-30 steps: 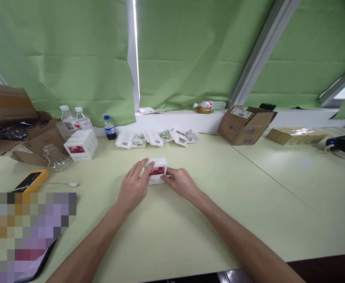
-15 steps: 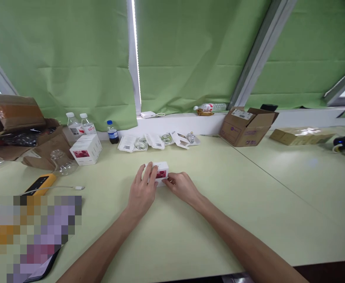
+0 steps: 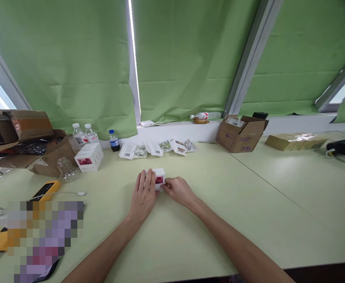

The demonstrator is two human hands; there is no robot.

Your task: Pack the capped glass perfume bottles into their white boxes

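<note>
A small white box with a dark pink picture on its front sits on the pale green table. My left hand lies over its left side, fingers held together and curved across the top and front. At the box's lower right edge, my right hand has thumb and fingertips pinched against it. The left part of the box is hidden under my fingers.
Several similar white boxes stand at the back left, near a small dark-drink bottle. Opened white packs line the wall. A brown carton is back right; a yellow power strip and blurred phone lie left.
The view has shifted slightly, so everything appears a little lower. My left fingers now lie closer together over the box; my right hand keeps its pinch at the right edge.
</note>
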